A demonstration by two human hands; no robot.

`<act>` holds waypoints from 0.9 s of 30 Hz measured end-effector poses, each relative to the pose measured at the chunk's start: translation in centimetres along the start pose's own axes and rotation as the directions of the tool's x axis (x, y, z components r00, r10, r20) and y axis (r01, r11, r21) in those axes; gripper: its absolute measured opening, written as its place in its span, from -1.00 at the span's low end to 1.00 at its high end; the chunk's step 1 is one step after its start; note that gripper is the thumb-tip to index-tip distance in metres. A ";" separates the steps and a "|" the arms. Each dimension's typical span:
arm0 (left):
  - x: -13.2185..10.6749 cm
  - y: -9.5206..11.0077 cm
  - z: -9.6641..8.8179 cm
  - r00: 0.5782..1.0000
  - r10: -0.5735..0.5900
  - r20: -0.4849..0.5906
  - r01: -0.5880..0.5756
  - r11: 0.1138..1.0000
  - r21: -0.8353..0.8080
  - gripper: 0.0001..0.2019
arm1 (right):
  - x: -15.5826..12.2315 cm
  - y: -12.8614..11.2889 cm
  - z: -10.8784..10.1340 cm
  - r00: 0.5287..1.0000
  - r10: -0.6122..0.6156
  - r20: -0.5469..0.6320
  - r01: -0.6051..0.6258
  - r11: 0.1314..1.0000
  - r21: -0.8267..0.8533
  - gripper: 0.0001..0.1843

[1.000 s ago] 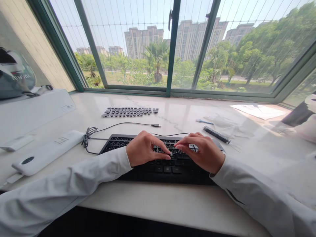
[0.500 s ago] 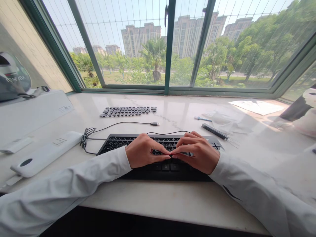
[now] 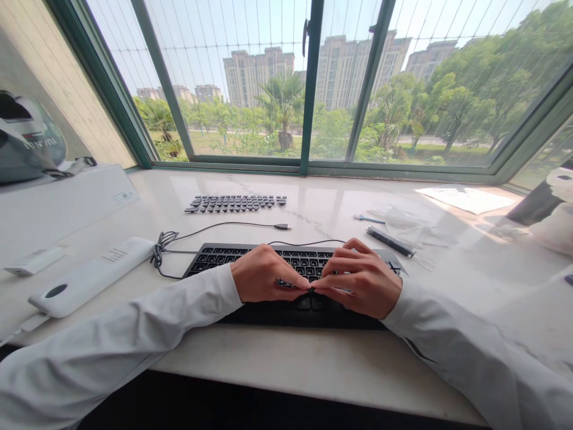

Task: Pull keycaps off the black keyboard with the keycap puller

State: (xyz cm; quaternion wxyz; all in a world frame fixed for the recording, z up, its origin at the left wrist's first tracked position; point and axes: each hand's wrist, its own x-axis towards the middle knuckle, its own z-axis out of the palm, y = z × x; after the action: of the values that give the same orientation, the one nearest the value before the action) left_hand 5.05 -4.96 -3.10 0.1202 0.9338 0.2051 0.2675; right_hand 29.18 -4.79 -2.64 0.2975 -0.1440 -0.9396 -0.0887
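A black keyboard [image 3: 277,316] lies in front of me, with many of its keycaps off and the square key sockets bare. Over its lower middle, my left hand [image 3: 266,276] and my right hand [image 3: 358,279] meet at the fingertips. Thumb and forefinger of each are closed on a small black keycap [image 3: 310,289], largely covered by the fingers. Behind the keyboard, loose keycaps [image 3: 237,203] stand in rows on the white countertop [image 3: 268,358]. The keyboard's cable [image 3: 215,226] is coiled at the left, its USB plug lying near the middle.
At the right lie a small blue-handled brush [image 3: 369,219], a black bundle of thin tools [image 3: 389,241] and clear plastic wrapping [image 3: 405,221]. A white oblong device [image 3: 94,278] and a white box [image 3: 67,206] with a helmet [image 3: 29,137] occupy the left. The window [image 3: 308,164] bounds the back.
My right fingers have bent more and shifted slightly at the keycap; both hands still pinch over the same spot. The whole view has moved a little.
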 end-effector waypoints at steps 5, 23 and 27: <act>0.1 0.1 0.0 0.998 0.059 -0.009 -0.059 0.998 0.031 -0.86 | -0.1 0.0 -0.2 0.999 -0.044 -0.005 0.044 0.999 -0.011 -0.87; 0.1 1.2 -1.3 0.928 0.351 0.126 -0.366 0.795 0.483 -0.80 | 0.1 0.0 -0.9 0.977 -0.209 0.050 0.214 0.966 -0.148 -0.88; -0.1 1.6 -1.3 0.925 0.347 0.158 -0.377 0.776 0.505 -0.80 | 0.0 -0.3 -1.0 0.970 -0.233 0.070 0.241 0.960 -0.142 -0.86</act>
State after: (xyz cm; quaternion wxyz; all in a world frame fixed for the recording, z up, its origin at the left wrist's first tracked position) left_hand 4.78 -6.27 -1.51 -0.1881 0.9594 0.0835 0.1931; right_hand 29.55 -5.33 -1.87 0.2482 -0.0548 -0.9483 -0.1901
